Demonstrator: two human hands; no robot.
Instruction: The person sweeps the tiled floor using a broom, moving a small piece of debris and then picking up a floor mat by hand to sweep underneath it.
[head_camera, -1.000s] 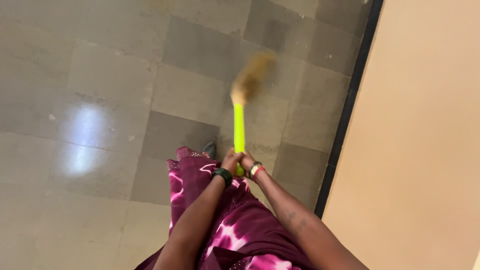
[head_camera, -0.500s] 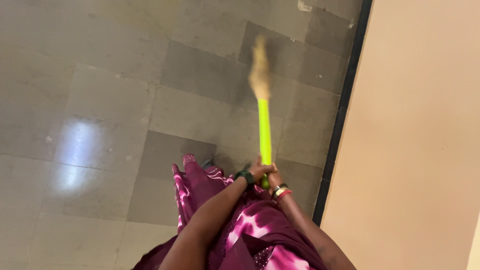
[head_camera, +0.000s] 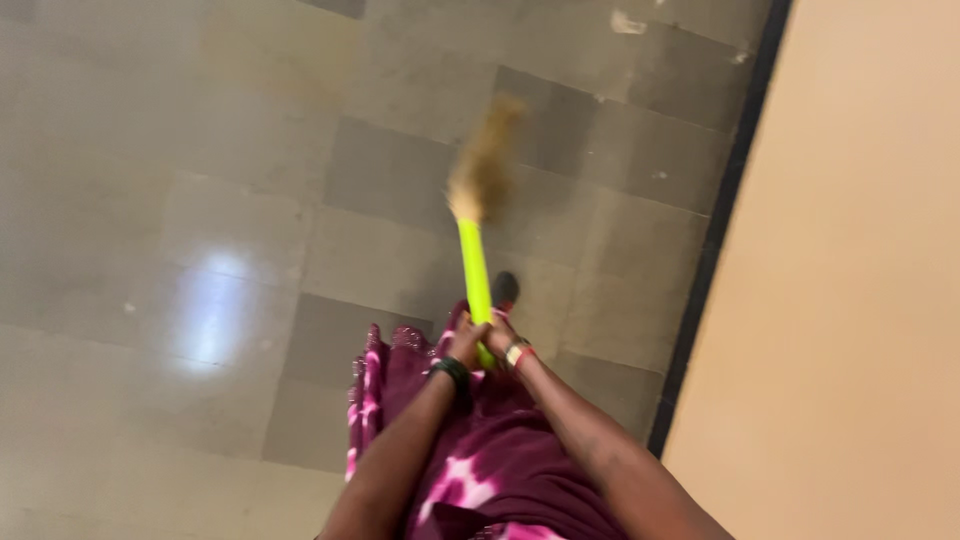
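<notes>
Since half a second ago my broom (head_camera: 476, 262) has swung a little leftward across the floor (head_camera: 250, 200): the blurred tan bristle head (head_camera: 484, 160), which pointed almost straight up the view, now leans up and to the right, while the bright yellow-green handle runs down to my hands. The hands themselves have shifted only slightly.

My left hand (head_camera: 466, 345) has its grip closed around the low end of the handle, a dark band at that wrist. My right hand (head_camera: 502, 338) is clamped on the same handle just beside the left, touching it (a light and red bangle sits at that wrist).

Below the hands spreads my magenta tie-dyed garment (head_camera: 470, 440), and a dark shoe tip (head_camera: 506, 290) shows just right of the handle. The floor is grey stone tile in two shades, with a bright patch of reflected light (head_camera: 215, 305) well to the left. On the right a dark skirting strip (head_camera: 715, 240) runs along the foot of a plain beige wall (head_camera: 850, 300), near the broom but apart from it. A few pale specks lie on the tiles near the top.
</notes>
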